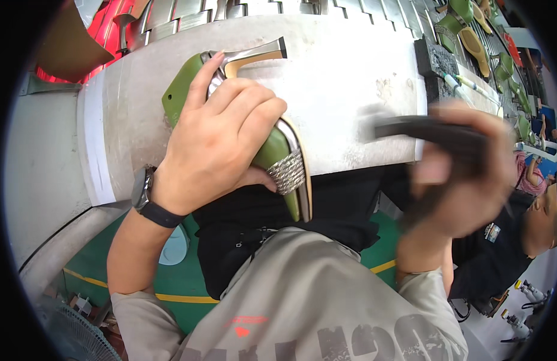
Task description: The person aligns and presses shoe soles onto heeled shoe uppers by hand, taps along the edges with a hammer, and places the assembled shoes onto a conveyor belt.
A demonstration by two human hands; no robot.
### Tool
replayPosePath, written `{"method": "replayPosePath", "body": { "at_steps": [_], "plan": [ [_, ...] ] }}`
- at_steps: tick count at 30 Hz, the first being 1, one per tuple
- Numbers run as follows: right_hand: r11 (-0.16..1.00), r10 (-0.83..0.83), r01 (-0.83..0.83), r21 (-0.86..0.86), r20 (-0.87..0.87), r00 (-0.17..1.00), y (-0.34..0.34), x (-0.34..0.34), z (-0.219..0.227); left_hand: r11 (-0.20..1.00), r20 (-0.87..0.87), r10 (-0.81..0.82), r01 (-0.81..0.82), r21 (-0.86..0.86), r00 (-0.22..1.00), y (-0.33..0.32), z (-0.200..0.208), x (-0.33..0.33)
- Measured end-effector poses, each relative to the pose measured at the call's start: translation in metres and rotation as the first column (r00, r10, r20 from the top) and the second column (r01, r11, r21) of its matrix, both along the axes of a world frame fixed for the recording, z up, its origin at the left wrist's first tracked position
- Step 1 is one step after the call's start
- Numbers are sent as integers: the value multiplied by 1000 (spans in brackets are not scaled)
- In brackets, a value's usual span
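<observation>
My left hand [221,135], with a black watch on its wrist, is wrapped round a high-heeled shoe [275,150] lying on its side. A green shoe last [183,86] fills the shoe, and a silver braided strap [288,173] crosses near the toe. Its tan and silver heel [254,54] points to the far right. The toe hangs over the table's near edge. To the right, my right hand [465,174] is raised and closed round a dark tool [432,129]. Motion blurs both hand and tool, so the tool's kind is unclear. It is apart from the shoe.
The worn white table [350,66] carries a dark block [436,66] at its right end, with pens [471,87] beside it. Beyond runs a metal slatted conveyor [182,13]. More green lasts [453,27] stand at far right. Another person [501,253] sits close on the right.
</observation>
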State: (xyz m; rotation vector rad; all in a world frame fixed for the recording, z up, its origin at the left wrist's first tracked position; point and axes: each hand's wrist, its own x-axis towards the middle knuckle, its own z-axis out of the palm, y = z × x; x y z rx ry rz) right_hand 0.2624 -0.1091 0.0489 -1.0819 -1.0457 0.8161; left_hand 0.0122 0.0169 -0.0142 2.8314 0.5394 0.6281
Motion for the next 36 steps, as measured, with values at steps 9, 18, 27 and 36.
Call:
{"method": "replayPosePath", "body": {
  "at_steps": [9, 18, 27, 36],
  "plan": [
    [973, -164, -32, 230, 780, 604, 37, 26, -39, 996, 91, -24, 16, 88, 996, 5, -6, 11],
    [959, 51, -26, 282, -82, 995, -89, 150, 0, 997, 87, -36, 30, 73, 996, 3, -15, 25],
    [901, 87, -400, 167, 834, 545, -22, -16, -85, 471, 591, 539, 367, -802, 600, -45, 15, 8],
    [999, 21, 3, 49, -494, 869, 32, 18, -32, 474, 432, 419, 213, -854, 798, -94, 26, 63]
  ]
}}
